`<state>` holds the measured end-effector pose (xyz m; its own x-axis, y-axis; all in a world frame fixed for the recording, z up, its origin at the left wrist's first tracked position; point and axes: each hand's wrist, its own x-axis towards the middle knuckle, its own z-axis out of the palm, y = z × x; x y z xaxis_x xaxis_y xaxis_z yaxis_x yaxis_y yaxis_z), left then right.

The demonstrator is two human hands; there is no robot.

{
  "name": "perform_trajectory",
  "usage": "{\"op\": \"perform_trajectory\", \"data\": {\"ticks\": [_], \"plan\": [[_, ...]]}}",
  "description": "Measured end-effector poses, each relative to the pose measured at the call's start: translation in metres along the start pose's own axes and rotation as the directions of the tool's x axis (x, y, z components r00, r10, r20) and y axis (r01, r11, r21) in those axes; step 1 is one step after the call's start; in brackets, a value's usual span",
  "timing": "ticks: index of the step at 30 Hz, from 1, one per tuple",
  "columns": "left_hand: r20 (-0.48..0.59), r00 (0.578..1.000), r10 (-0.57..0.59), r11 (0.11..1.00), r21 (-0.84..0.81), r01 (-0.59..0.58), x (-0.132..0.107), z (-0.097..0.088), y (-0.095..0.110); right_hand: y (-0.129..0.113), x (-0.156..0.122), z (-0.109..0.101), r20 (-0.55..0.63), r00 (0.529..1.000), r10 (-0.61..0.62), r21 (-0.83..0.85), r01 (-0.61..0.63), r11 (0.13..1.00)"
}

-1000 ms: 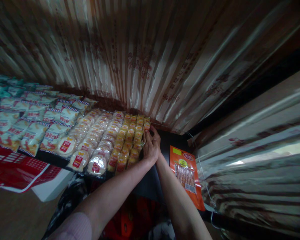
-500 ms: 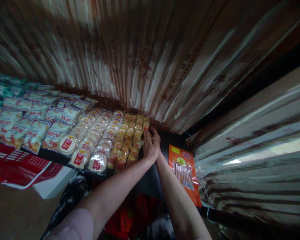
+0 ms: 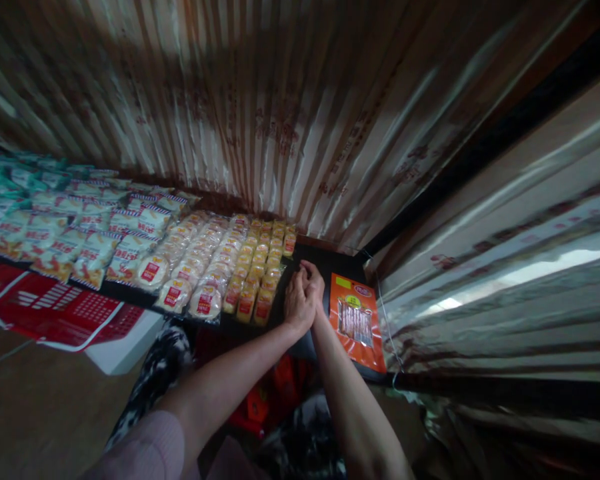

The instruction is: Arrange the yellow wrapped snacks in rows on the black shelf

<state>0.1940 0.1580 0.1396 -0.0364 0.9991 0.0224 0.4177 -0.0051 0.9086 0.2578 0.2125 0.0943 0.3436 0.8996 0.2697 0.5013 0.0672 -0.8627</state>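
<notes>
My left hand (image 3: 298, 303) and my right hand (image 3: 316, 283) are together over the black shelf, touching each other, fingers stretched forward. Nothing shows between them, though the palms are hidden. Just left of them stand rows of small yellow-wrapped snack packs (image 3: 249, 297), a small gap away from my left fingers. To the right of my right wrist lies a flat orange snack packet (image 3: 356, 320) with a clear window showing thin sticks. Beyond the yellow packs are rows of round white crackers (image 3: 205, 301) in clear wrappers with red labels.
White-and-blue snack bags (image 3: 87, 257) and green bags (image 3: 25, 175) fill the shelf's left part. A red basket (image 3: 60, 310) with a white handle is below, beside a white box (image 3: 125, 347). A pleated curtain (image 3: 280, 120) hangs behind; a dark post (image 3: 430, 193) slants at right.
Both hands have drawn slightly back from the end of the yellow pack rows, leaving a gap. The view has shifted a little, showing more of the basket.
</notes>
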Motion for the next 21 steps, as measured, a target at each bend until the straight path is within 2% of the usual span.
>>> {"op": "perform_trajectory", "data": {"ticks": [4,9,15,21], "plan": [[-0.006,0.997,0.078,0.995,-0.063,-0.079,-0.035,-0.009,-0.014,-0.011,-0.037,-0.01,0.053,0.997,0.059,0.033,-0.061,0.998],[0.002,0.972,0.237,0.968,-0.083,-0.236,-0.077,-0.025,-0.035,-0.03,-0.086,-0.019,0.038,0.997,0.064,0.003,-0.064,0.998],[-0.006,0.892,0.451,0.889,-0.087,-0.45,-0.124,-0.054,-0.067,-0.049,-0.15,-0.02,0.031,0.996,-0.082,-0.015,0.083,0.996],[0.139,0.846,0.514,0.856,-0.018,-0.517,-0.166,-0.082,-0.102,-0.037,-0.207,-0.012,-0.019,0.985,-0.17,-0.014,0.17,0.985]]}}
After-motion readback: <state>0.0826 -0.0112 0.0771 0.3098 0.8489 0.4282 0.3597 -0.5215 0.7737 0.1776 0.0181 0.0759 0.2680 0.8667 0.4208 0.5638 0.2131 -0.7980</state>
